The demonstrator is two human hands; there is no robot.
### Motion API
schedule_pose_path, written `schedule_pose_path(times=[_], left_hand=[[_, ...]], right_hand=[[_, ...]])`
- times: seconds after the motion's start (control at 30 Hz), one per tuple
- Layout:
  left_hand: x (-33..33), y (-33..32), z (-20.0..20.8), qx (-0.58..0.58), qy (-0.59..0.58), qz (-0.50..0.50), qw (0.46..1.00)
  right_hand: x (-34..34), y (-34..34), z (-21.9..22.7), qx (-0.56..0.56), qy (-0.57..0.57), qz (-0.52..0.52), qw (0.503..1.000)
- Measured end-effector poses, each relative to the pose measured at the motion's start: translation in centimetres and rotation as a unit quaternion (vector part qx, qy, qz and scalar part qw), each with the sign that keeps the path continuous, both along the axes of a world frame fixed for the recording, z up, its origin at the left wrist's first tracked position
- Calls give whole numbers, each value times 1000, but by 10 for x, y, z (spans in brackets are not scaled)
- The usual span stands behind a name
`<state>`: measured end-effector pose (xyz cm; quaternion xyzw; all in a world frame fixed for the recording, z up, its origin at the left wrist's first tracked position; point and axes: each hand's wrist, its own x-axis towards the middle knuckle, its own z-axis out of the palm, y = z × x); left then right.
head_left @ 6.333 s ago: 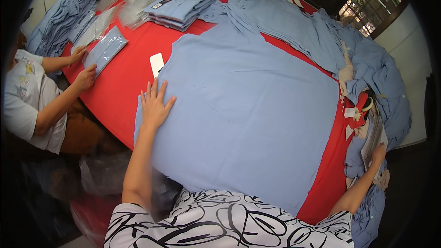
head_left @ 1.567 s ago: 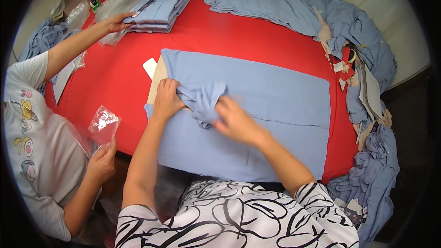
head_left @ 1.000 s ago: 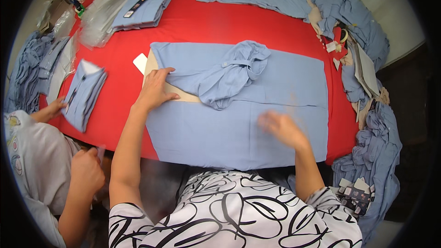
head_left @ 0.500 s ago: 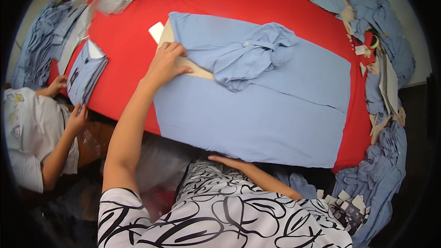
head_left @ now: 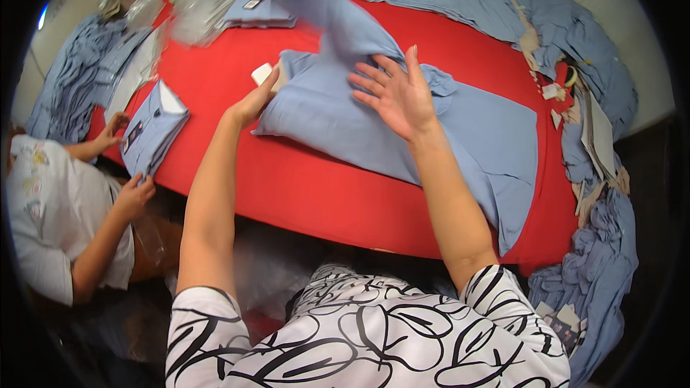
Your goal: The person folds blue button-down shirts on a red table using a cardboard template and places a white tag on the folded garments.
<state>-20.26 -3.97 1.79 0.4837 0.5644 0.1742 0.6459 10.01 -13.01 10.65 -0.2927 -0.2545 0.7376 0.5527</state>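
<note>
Head view: right hand open, palm bared, fingers spread over the blue garment; left hand at the garment's left end, grip undeterminable. Beyond the right hand, blurred blue cloth stands raised. Left of the left hand, a co-worker's hands hold a folded shirt.

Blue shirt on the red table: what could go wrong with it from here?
The shirt's loose, blurred upper part overlaps the stack of folded shirts in this view; if it touches, it might disturb the stack.

The right hand is open, so the folded cloth beneath might shift or crease.

The shirt's near corner lies close to the edge of the red table and could slip over if the shirt is pulled that way.
</note>
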Motion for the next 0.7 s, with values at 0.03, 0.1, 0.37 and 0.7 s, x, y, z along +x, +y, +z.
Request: schedule_pose_path(times=[0.03,0.1,0.37,0.7], left_hand=[[-4,0,0,52,62,-29,996],[19,-17,7,153,161,-98,970],[85,-48,-2,453,394,-15,799],[65,-24,-60,581,266,51,768]], right_hand=[[11,-6,3,6,-57,-15,998],[60,-44,-15,99,-219,19,971],[175,-248,-123,35,-851,-278,444],[321,-166,-119,-43,-770,-435,465]])
